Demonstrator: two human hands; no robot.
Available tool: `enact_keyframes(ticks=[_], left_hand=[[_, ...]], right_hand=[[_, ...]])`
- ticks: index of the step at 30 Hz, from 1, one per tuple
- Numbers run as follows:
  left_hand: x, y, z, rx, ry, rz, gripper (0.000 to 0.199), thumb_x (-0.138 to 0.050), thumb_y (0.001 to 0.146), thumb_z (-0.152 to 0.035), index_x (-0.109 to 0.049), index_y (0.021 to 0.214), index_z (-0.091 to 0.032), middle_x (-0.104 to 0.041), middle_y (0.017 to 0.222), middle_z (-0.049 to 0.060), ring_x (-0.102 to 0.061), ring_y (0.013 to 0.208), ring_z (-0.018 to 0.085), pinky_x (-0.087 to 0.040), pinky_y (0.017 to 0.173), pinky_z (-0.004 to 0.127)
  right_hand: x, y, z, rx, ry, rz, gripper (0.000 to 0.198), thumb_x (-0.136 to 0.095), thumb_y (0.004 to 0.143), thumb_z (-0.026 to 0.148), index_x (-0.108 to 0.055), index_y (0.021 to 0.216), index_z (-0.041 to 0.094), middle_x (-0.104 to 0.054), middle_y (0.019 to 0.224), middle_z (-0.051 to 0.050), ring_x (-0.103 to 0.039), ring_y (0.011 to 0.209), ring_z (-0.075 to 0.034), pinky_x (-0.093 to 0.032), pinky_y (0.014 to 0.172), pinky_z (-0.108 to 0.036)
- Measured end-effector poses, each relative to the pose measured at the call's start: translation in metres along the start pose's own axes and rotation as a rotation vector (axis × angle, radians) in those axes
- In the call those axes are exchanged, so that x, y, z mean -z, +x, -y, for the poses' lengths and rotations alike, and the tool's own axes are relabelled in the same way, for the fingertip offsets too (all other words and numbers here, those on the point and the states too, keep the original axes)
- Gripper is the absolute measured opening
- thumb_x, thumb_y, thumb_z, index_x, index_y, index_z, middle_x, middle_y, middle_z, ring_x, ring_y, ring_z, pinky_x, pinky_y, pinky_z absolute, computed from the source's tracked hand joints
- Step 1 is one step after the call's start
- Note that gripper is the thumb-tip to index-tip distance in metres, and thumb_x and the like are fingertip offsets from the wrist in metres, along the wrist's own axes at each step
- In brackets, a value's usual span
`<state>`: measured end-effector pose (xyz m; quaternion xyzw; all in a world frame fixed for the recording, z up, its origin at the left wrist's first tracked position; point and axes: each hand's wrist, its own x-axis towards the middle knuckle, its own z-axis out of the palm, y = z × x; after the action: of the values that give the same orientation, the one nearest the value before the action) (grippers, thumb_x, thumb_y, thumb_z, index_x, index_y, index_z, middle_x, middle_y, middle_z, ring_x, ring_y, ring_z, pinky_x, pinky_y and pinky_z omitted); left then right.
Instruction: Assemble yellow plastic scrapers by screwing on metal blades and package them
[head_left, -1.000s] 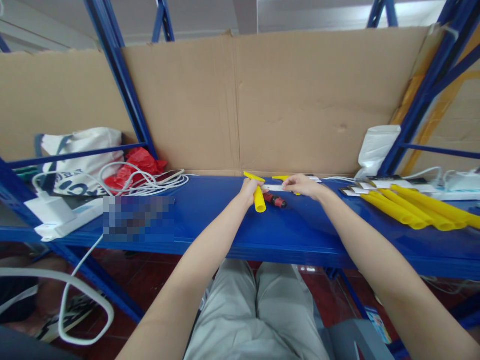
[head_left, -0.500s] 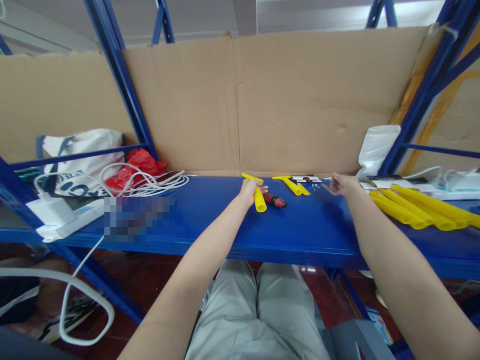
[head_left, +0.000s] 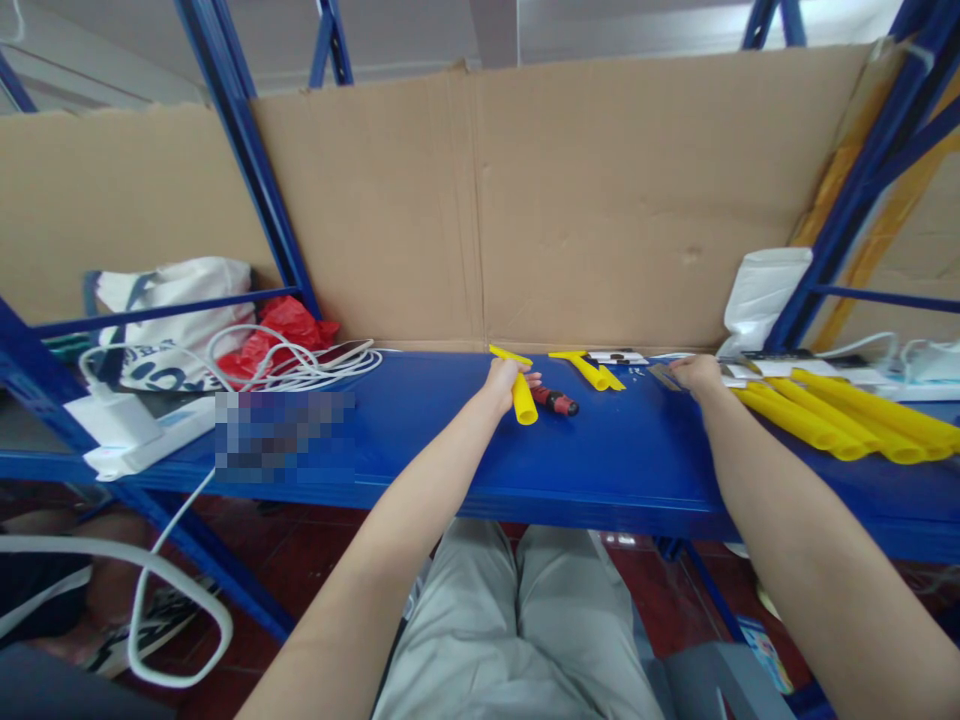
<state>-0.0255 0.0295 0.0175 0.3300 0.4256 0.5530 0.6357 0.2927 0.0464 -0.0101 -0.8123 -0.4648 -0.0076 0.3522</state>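
Note:
My left hand [head_left: 507,382] is closed around the tube of a yellow T-shaped scraper handle [head_left: 525,408], its crosspiece pointing away from me. Right beside it on the blue bench lies a red and black screwdriver [head_left: 556,402]. My right hand [head_left: 696,374] is low over the bench to the right, its fingers pinched at a thin flat strip [head_left: 664,377]; the fingertips are partly hidden. Between my hands lie a second yellow T-shaped handle [head_left: 589,370], a small yellow piece [head_left: 613,379] and some tiny bits [head_left: 636,373].
Several yellow tubular handles [head_left: 847,420] lie at the right. Behind them stands a white pouch [head_left: 765,300]. A power strip [head_left: 150,440], coiled white cable [head_left: 322,368], red plastic bag [head_left: 289,330] and cloth bag [head_left: 180,320] occupy the left. Cardboard [head_left: 600,200] backs the bench.
My right hand has moved slightly right and down onto the bench with the thin strip. My left hand keeps its hold on the yellow handle; the view has shifted a little.

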Motion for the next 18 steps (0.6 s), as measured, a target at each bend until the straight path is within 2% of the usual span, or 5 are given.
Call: enact_keyframes(ticks=[3, 9, 13, 18], left_hand=[[0.000, 0.001, 0.001, 0.004, -0.009, 0.007, 0.037, -0.047, 0.074, 0.010, -0.060, 0.106, -0.004, -0.066, 0.082, 0.013, -0.069, 0.070, 0.020, -0.058, 0.062, 0.028], [0.001, 0.001, 0.002, 0.010, -0.026, 0.012, 0.035, -0.048, 0.073, 0.011, -0.061, 0.103, -0.003, -0.067, 0.082, 0.014, -0.069, 0.066, 0.019, -0.056, 0.056, 0.025], [0.001, 0.001, 0.003, 0.013, -0.024, 0.012, 0.036, -0.048, 0.074, 0.011, -0.061, 0.105, -0.003, -0.068, 0.083, 0.015, -0.069, 0.064, 0.018, -0.057, 0.057, 0.025], [0.000, 0.000, 0.002, 0.007, -0.021, 0.000, 0.038, -0.046, 0.075, 0.011, -0.060, 0.107, -0.002, -0.068, 0.085, 0.015, -0.070, 0.067, 0.020, -0.059, 0.061, 0.028]], right_hand=[[0.000, -0.003, 0.002, -0.103, -0.010, 0.024, 0.017, -0.060, 0.075, 0.017, -0.073, 0.086, 0.013, -0.069, 0.086, -0.015, -0.064, 0.084, -0.026, -0.049, 0.072, -0.034], [0.000, -0.009, 0.009, -0.122, -0.026, 0.070, 0.024, -0.059, 0.078, 0.018, -0.072, 0.097, 0.011, -0.069, 0.094, -0.018, -0.065, 0.088, -0.027, -0.048, 0.073, -0.034], [-0.002, -0.012, 0.010, -0.077, -0.064, 0.142, 0.028, -0.058, 0.080, 0.021, -0.070, 0.104, 0.012, -0.069, 0.094, -0.017, -0.066, 0.083, -0.025, -0.049, 0.069, -0.033], [-0.002, -0.014, 0.012, -0.038, -0.137, 0.170, 0.028, -0.062, 0.077, 0.019, -0.070, 0.103, 0.014, -0.069, 0.099, -0.015, -0.066, 0.086, -0.024, -0.050, 0.073, -0.032]])
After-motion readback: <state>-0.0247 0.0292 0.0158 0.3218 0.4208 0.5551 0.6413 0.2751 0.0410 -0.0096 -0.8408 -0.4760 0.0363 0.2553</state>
